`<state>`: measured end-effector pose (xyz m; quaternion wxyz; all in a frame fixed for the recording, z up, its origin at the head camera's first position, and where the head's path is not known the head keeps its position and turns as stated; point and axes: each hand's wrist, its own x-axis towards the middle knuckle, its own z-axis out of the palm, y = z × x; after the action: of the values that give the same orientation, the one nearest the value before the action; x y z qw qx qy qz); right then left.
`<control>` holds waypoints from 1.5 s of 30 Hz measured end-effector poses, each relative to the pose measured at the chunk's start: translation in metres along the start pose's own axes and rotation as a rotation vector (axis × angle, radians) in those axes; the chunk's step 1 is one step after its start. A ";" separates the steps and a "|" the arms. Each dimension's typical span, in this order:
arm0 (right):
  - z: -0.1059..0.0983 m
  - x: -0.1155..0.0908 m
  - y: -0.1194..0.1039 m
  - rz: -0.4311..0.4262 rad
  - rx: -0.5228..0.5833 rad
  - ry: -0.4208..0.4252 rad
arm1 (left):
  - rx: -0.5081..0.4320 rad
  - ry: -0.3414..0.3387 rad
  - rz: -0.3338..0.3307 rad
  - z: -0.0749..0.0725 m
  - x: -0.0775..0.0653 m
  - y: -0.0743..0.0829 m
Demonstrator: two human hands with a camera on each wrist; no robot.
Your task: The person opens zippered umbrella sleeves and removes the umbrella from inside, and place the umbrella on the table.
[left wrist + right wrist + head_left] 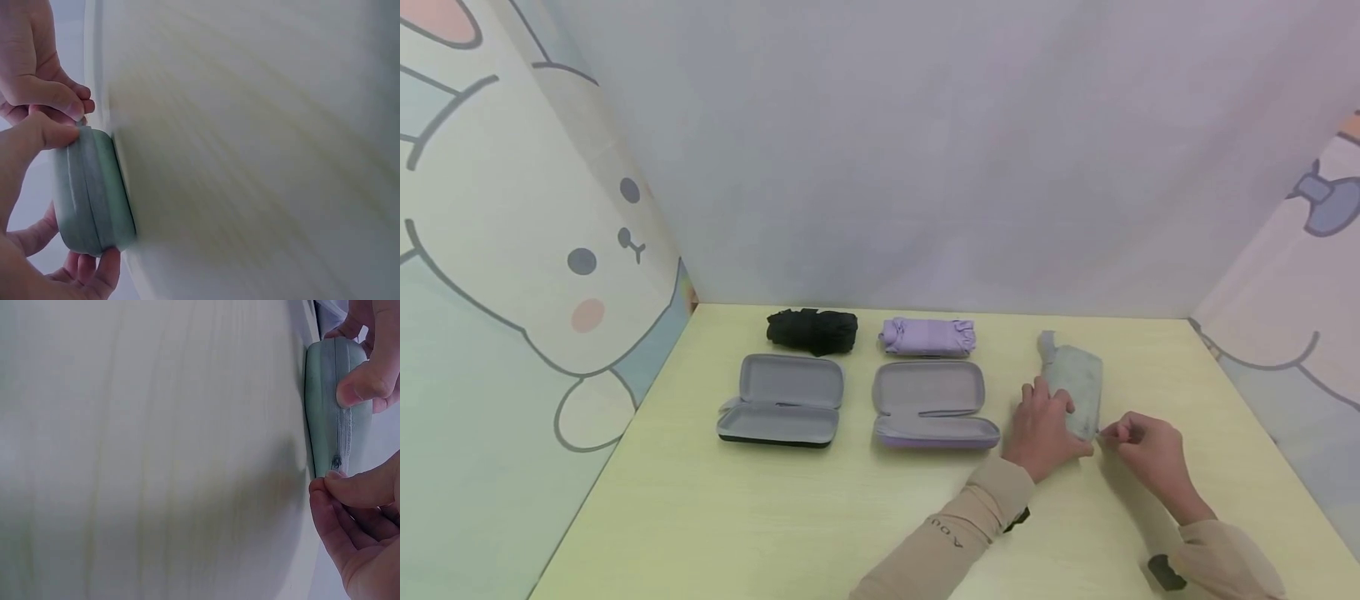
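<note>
A pale green zippered hard case (1081, 387) lies on the right side of the table with its lid down. My left hand (1041, 429) grips it across its length, thumb on the near end and fingers at the other side. The zipper slider (337, 462) shows in the right wrist view at the case's near corner. Just there, my right hand (1150, 454) pinches the small zipper pull between thumb and forefinger; the fingertips mostly hide the pull. A pale grey cloth-like piece (1047, 346) shows at the case's far left corner, partly hidden.
Two opened cases with grey linings, a black one (782, 423) and a purple one (936, 429), lie left of my hands. Behind them are a rolled black fabric bundle (812, 331) and a rolled purple one (927, 337). A pale curtain (925, 167) hangs behind the table.
</note>
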<state>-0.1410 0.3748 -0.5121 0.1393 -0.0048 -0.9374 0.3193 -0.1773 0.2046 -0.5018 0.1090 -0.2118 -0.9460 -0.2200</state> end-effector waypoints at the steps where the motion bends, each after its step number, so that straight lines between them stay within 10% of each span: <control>1: 0.000 0.000 0.000 0.002 -0.001 -0.001 | 0.006 0.006 -0.003 0.000 0.000 0.001; 45: -0.001 -0.015 -0.006 -0.013 -0.001 -0.004 | -0.057 0.068 -0.153 0.008 -0.003 0.014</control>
<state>-0.1262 0.3692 -0.5115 0.1393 0.0017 -0.9378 0.3180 -0.1696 0.2190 -0.5045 0.1177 -0.1346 -0.9484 -0.2618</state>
